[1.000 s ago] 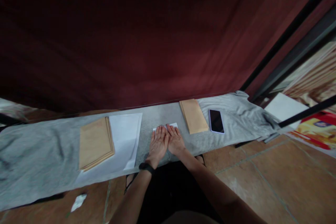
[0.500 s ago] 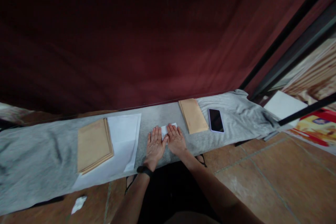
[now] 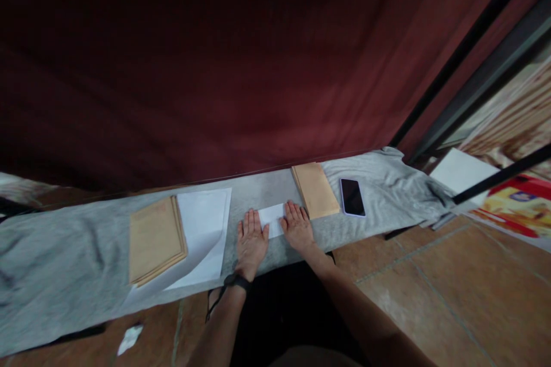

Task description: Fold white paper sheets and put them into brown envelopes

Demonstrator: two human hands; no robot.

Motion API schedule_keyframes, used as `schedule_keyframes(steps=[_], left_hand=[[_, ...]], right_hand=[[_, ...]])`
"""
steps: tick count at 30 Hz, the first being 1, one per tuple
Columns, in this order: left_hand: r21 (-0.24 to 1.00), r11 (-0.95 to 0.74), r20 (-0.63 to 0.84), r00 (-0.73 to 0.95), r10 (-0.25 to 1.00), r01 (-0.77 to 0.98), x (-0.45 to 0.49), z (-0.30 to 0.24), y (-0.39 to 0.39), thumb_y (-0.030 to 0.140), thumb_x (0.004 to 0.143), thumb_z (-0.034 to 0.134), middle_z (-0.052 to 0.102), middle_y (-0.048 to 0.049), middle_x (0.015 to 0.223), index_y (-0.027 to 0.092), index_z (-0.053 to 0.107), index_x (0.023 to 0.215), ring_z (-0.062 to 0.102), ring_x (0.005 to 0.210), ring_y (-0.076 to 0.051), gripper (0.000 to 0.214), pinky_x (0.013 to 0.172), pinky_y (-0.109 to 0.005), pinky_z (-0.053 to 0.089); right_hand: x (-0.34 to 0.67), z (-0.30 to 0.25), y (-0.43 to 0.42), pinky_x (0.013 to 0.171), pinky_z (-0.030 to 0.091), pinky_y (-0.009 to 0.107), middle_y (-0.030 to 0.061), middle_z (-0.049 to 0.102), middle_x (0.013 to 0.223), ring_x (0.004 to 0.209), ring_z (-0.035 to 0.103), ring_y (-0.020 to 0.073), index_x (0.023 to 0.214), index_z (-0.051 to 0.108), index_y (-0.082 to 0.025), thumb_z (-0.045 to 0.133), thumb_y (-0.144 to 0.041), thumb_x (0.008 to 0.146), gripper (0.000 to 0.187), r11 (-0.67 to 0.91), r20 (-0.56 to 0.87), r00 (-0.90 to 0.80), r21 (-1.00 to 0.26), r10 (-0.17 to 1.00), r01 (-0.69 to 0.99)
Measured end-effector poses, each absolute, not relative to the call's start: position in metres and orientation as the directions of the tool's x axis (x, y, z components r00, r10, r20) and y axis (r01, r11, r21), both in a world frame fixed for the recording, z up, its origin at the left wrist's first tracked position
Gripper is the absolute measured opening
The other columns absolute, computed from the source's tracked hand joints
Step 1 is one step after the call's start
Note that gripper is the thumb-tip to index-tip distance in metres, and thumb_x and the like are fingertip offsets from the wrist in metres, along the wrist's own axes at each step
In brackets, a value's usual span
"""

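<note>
A small white folded paper lies flat on the grey cloth, between my hands. My left hand rests flat on its left end, fingers stretched out and pointing away from me. On the right end lies my right hand, also flat with its fingers extended. The ends of the paper are hidden under the fingers. Just beyond my right hand is a stack of brown envelopes. To the left, white paper sheets lie partly under another stack of brown envelopes.
A smartphone lies right of the envelopes on the cloth-covered narrow bench. A dark red panel rises along the far edge. Black metal bars stand at the right. A white scrap is on the tiled floor.
My hands have moved apart along the small paper, the left slightly left and the right to the right, uncovering more of it. A white sheet's near edge at left now curls up.
</note>
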State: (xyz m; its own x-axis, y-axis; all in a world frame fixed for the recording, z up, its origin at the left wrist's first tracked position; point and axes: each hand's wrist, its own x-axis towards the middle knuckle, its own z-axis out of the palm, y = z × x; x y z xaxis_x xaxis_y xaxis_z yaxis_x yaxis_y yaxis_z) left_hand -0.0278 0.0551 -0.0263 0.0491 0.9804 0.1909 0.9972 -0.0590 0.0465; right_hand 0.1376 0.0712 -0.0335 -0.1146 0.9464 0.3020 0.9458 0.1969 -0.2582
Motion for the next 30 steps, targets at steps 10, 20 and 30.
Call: schedule_keyframes(steps=[10,20,30], left_hand=[[0.054,-0.064,0.208,0.051,0.977,0.996,-0.027,-0.024,0.054,0.040,0.101,0.024,0.035,-0.0188,0.159,0.004,0.033,0.153,0.029,0.150,-0.028,0.064,0.122,-0.049,0.022],[0.101,-0.160,0.257,0.130,0.958,0.982,-0.031,-0.019,0.045,0.037,0.101,0.025,0.040,-0.0203,0.156,0.002,0.035,0.151,0.032,0.148,-0.027,0.061,0.121,-0.047,0.028],[0.065,-0.437,0.226,0.413,0.882,0.897,-0.033,-0.025,-0.004,0.039,0.101,0.036,0.042,-0.0115,0.157,0.015,0.041,0.151,0.034,0.148,-0.023,0.056,0.121,-0.043,0.033]], right_hand=[[0.146,-0.021,0.026,0.120,0.030,0.042,0.0067,0.046,0.154,0.142,0.043,0.0199,0.149,0.046,-0.021,0.043,-0.033,0.104,0.047,0.521,0.298,-0.441,-0.293,0.847,0.802],[0.144,-0.022,0.017,0.120,0.029,0.045,0.0074,0.040,0.157,0.143,0.041,0.0228,0.150,0.044,-0.022,0.044,-0.039,0.104,0.049,0.475,0.276,-0.408,-0.253,0.870,0.843],[0.144,-0.025,0.018,0.120,0.030,0.045,0.0086,0.041,0.156,0.143,0.041,0.0229,0.150,0.045,-0.019,0.045,-0.032,0.103,0.048,0.487,0.295,-0.414,-0.247,0.861,0.838]])
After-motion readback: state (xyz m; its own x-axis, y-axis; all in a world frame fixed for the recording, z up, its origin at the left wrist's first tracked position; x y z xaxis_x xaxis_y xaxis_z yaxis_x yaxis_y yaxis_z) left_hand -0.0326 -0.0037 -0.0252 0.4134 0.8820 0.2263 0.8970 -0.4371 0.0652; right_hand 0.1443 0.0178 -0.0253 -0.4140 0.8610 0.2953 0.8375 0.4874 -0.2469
